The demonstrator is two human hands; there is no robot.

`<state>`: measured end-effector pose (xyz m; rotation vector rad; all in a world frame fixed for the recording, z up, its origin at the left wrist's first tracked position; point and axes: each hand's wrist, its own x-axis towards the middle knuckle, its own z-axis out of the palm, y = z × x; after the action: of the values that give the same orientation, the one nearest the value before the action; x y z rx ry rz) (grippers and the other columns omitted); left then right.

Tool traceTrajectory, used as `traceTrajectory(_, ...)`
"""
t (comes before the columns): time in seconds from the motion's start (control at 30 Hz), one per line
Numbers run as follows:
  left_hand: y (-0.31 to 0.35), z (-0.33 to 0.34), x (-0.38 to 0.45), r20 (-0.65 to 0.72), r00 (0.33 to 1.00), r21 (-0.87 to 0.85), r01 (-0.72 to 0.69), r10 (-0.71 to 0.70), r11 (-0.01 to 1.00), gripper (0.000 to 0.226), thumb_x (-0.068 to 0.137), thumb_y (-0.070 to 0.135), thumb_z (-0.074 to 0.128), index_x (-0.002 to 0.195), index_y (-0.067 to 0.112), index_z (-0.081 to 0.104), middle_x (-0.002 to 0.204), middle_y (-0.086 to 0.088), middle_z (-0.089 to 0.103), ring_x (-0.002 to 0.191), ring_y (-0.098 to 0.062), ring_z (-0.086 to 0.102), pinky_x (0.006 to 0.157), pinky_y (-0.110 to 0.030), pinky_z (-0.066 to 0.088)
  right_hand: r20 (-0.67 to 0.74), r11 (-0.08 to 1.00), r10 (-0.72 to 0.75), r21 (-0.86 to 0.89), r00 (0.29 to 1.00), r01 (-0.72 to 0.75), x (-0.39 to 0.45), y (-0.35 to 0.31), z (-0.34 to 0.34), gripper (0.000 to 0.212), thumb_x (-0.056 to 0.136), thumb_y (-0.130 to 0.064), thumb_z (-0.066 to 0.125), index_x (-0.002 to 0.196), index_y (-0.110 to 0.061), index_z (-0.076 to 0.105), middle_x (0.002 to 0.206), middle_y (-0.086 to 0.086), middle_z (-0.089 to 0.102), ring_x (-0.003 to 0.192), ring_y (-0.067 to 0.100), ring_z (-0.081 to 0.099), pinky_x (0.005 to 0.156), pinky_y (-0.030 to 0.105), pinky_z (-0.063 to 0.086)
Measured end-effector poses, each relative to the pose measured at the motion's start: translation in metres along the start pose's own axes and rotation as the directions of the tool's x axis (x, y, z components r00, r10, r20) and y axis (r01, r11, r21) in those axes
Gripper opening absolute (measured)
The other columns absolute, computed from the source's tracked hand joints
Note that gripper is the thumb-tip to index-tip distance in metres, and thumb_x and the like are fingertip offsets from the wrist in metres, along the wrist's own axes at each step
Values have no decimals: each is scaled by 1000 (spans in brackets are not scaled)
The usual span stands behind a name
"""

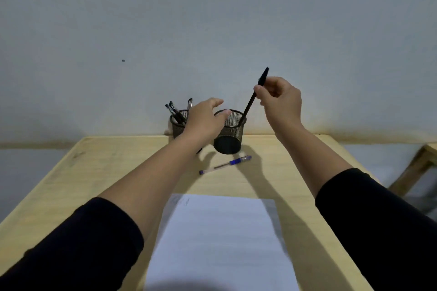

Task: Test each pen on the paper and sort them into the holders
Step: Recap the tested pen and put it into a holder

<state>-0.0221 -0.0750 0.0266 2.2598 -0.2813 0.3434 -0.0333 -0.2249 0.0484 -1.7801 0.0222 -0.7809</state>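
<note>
Two black mesh holders stand at the table's far edge. The left holder [177, 123] has several pens in it. My right hand [280, 99] grips a black pen [251, 100], tilted, its lower end inside the rim of the right holder [230, 134]. My left hand [205, 118] hovers with fingers spread between the two holders, its fingertips at the right holder's rim. A blue pen [225, 165] lies on the table just in front of the holders. White paper [220, 243] with faint scribbles at its top left lies near me.
The light wooden table [106, 172] ends against a pale wall right behind the holders. A wooden frame [416, 170] stands off the table's right side.
</note>
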Motion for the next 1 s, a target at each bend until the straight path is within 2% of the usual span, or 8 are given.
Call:
traceTrajectory(0.13,-14,23,12,70,997,182,-26,14,983,55,91,36,53,136,7,42,146,-11,40,137,-23,32,113,-31,21,-54,996,59,69,997,-55,24,12,5,12,81,-15,67,78,-24,60,74,-7,65,73,10,64,78,33,55)
traceTrajectory(0.23,-21,35,14,104,995,264,-40,13,964,54,93,35,49,136,4,39,146,-13,37,137,-26,30,112,-34,24,-54,995,95,16,994,-95,30,30,18,15,79,-20,69,73,-28,58,73,-4,64,73,11,61,73,26,48)
traceTrajectory(0.4,-35,45,13,114,993,336,-79,43,938,50,95,31,44,137,4,38,145,-13,38,136,-27,30,111,-35,26,11,980,187,-68,982,-186,26,61,40,10,79,-22,71,84,-17,65,67,-11,58,65,3,55,63,16,40)
traceTrajectory(0.5,-40,47,14,108,991,338,-112,79,934,51,96,30,43,139,5,35,146,-14,37,136,-27,30,111,-32,23,23,970,214,-119,977,-209,22,72,47,11,78,-23,71,85,-17,65,67,-11,59,71,9,57,61,14,39)
traceTrajectory(0.6,-43,48,15,111,990,342,-119,86,932,52,96,31,42,141,7,32,150,-13,32,140,-26,26,114,-32,19,26,962,219,-175,975,-212,18,78,47,11,80,-24,69,87,-16,66,82,-6,65,82,11,58,68,22,39)
traceTrajectory(0.7,-46,48,14,112,989,337,-125,92,933,55,95,31,43,143,7,29,153,-13,27,142,-25,21,116,-32,16,31,949,255,-201,966,-244,13,83,44,30,80,-29,69,105,-13,66,105,0,67,95,13,57,81,23,38)
traceTrajectory(0.8,-51,51,6,65,986,291,-168,156,942,58,94,29,46,144,8,26,153,-11,25,143,-22,19,116,-28,13,23,926,327,-205,945,-316,3,88,37,44,86,-35,62,123,-11,57,108,1,62,105,16,57,84,23,37)
traceTrajectory(1.0,-72,61,-30,-61,962,215,-248,266,945,45,86,18,60,128,6,49,127,-12,52,121,-25,46,105,-29,34,80,837,431,-408,899,-365,-24,105,15,38,93,-27,50,126,-8,57,128,8,61,120,24,53,91,27,38)
